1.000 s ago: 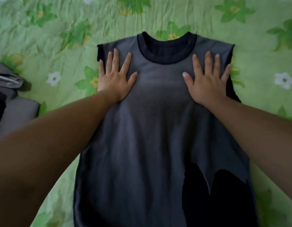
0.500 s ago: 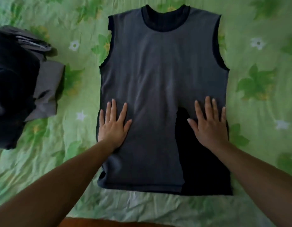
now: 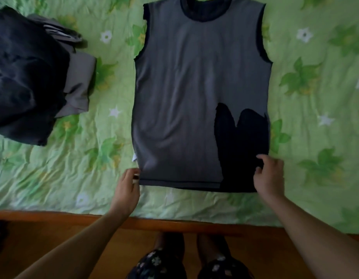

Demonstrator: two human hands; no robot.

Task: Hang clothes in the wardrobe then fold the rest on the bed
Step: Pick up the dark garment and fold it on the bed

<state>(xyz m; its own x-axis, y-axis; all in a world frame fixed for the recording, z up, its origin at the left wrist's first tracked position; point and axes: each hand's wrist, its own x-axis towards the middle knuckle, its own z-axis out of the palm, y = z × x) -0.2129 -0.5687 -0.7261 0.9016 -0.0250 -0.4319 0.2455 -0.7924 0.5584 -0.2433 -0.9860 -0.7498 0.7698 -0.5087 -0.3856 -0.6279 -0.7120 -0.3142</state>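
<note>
A grey sleeveless shirt (image 3: 184, 93) with a dark collar lies flat, front up, on the green floral bedsheet (image 3: 307, 121). A black patch (image 3: 241, 150) covers its lower right part. My left hand (image 3: 127, 188) is at the shirt's bottom left corner, with thumb and fingers pinched on the hem. My right hand (image 3: 270, 176) is at the bottom right corner, its fingers curled onto the black fabric at the hem. Both forearms reach in from below.
A heap of dark clothes (image 3: 23, 77) lies at the left on a folded grey garment (image 3: 78, 87). The bed's wooden edge (image 3: 53, 215) runs across below the sheet. My feet in floral slippers (image 3: 186, 262) stand on the wooden floor.
Both hands have slid down the shirt from chest to hem and gone from lying flat to gripping the bottom corners. The view has pulled back, showing the bed edge and floor.
</note>
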